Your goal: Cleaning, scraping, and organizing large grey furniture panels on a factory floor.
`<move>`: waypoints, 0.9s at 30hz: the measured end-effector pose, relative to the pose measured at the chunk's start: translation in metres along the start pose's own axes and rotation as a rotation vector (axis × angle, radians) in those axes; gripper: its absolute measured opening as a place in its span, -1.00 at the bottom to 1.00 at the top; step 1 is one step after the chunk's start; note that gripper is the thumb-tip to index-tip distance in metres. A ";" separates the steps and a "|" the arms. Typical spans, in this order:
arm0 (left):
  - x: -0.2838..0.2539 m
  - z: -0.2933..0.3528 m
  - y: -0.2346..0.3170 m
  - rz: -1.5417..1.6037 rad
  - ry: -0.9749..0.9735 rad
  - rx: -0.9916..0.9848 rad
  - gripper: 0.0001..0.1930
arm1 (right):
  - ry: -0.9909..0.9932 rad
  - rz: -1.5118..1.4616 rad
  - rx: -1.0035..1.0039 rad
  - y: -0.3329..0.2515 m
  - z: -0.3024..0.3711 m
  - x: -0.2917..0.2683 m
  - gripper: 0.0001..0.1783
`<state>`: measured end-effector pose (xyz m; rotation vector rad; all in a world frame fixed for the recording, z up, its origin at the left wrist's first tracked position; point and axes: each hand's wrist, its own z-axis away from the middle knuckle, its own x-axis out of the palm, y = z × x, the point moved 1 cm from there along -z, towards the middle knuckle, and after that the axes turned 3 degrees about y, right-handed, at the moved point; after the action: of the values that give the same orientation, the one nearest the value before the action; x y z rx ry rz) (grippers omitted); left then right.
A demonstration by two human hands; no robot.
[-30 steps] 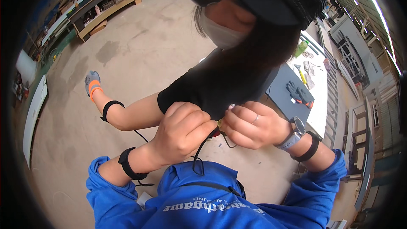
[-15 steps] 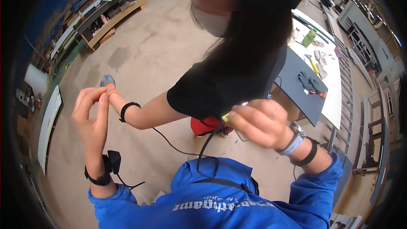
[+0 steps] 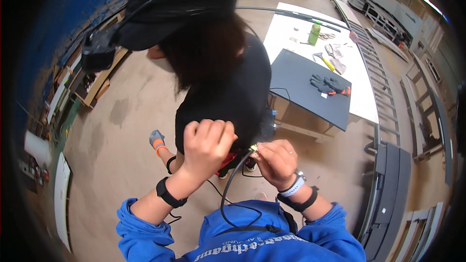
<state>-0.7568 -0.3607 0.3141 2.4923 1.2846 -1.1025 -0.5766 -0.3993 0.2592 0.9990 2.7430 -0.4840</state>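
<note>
My right hand (image 3: 277, 162) pinches the yellow-green end piece (image 3: 253, 149) of a black cable (image 3: 224, 194). From there the cable curves down in a loop toward my waist. My left hand (image 3: 206, 145) is raised just left of it, fingers curled closed, its back facing up; whatever lies inside the fingers is hidden. Both hands are close behind the black shirt (image 3: 223, 87) of a co-worker standing bent before me. I cannot tell whether my left hand touches that shirt. The co-worker's grey and orange gloved hand (image 3: 157, 139) hangs to the left.
A white table (image 3: 361, 97) at the right bears a dark grey panel (image 3: 301, 75), dark work gloves (image 3: 330, 85), a yellow-handled hammer (image 3: 326, 62) and a green bottle (image 3: 314, 34). Beyond it runs a roller conveyor (image 3: 381, 82). A cluttered workbench (image 3: 92, 85) stands left.
My left hand has swung right and closed up, nearer my right hand. The right hand, still pinching the cable end, has come lower and leftward. The co-worker has turned and shifted left in view.
</note>
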 end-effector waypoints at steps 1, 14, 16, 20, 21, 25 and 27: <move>0.007 -0.006 -0.001 -0.016 0.014 0.005 -0.77 | 0.040 0.012 0.072 0.002 0.004 0.001 -0.76; -0.016 -0.009 0.027 0.425 -0.234 -0.265 -0.88 | 0.397 -0.552 0.548 -0.013 0.021 0.038 -0.88; -0.020 -0.005 0.022 0.405 -0.242 -0.226 -0.87 | 0.383 -0.543 0.504 -0.021 0.020 0.042 -0.87; -0.020 0.000 0.015 0.377 -0.214 -0.111 -0.86 | 0.396 -0.741 0.723 -0.037 0.024 0.054 -0.85; -0.021 0.002 0.013 0.374 -0.209 -0.095 -0.85 | 0.403 -0.810 0.773 -0.042 0.025 0.057 -0.84; -0.022 0.008 0.007 0.375 -0.181 -0.085 -0.85 | 0.410 -0.792 0.761 -0.047 0.021 0.064 -0.85; -0.019 0.010 0.002 0.433 -0.185 -0.107 -0.85 | 0.320 -0.592 0.537 -0.031 0.013 0.055 -0.84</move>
<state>-0.7677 -0.3785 0.3192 2.3633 0.6895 -1.0872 -0.6376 -0.3941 0.2396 0.3231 3.2673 -1.3044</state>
